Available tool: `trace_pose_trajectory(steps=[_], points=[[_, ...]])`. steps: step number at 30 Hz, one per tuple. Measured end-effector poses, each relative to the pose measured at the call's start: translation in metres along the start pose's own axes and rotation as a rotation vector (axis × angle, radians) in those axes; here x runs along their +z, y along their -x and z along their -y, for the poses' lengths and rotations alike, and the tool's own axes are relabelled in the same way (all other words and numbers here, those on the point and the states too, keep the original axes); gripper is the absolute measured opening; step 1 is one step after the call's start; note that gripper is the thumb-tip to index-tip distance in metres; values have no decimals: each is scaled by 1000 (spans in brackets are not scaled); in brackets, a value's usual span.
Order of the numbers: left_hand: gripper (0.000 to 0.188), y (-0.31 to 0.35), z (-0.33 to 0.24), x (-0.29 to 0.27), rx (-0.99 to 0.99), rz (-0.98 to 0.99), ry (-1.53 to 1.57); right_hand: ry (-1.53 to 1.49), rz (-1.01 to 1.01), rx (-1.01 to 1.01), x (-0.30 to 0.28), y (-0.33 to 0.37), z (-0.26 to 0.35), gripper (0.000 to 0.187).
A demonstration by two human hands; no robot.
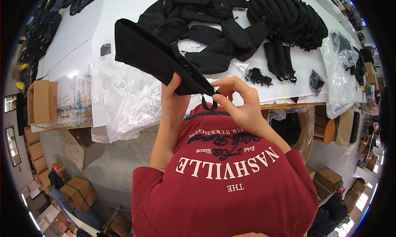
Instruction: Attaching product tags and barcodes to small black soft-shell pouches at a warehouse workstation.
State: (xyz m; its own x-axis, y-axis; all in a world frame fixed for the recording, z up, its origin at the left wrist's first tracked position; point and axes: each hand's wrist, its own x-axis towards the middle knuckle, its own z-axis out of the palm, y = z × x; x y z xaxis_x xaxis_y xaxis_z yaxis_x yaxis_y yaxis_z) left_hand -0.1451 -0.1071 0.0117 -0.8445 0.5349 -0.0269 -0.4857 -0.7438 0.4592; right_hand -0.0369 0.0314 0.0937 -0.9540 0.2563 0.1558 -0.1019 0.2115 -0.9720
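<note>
White worktable (284,78) fills the head view, strewn with piled black pouches (231,22) and clear plastic bags (128,101); cardboard boxes (78,191) sit on the floor below. Above the table's near edge, the left hand (175,101) clamps a long black pouch (156,55) by its lower end, fingers closed around it. The right hand (237,101) pinches the pouch's black cord loop (208,103) between thumb and fingertips.
</note>
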Motion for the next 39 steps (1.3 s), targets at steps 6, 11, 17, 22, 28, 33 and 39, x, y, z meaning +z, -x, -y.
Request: trace_pose_trajectory(steps=[6, 11, 17, 22, 28, 33, 39], points=[[26, 1, 1, 1, 57, 18, -36, 354, -37, -291, -5, -2, -11, 8], [37, 2, -1, 5, 22, -74, 44, 462, -44, -556, -7, -13, -23, 8], [39, 8, -5, 24, -27, -135, -178, 242, -16, -281, -24, -21, -13, 15], [38, 7, -3, 29, -167, -103, -219, 486, -18, -484, -22, -42, 6, 23], [36, 8, -3, 25, -191, -168, -182, 560, 137, -368, -20, -40, -3, 19], [32, 7, 0, 22, -141, -162, -255, 565, 162, -363, -19, -38, -2, 12], [30, 4, 2, 8, -239, -256, -70, 581, 253, -377, -16, -33, 6, 14]])
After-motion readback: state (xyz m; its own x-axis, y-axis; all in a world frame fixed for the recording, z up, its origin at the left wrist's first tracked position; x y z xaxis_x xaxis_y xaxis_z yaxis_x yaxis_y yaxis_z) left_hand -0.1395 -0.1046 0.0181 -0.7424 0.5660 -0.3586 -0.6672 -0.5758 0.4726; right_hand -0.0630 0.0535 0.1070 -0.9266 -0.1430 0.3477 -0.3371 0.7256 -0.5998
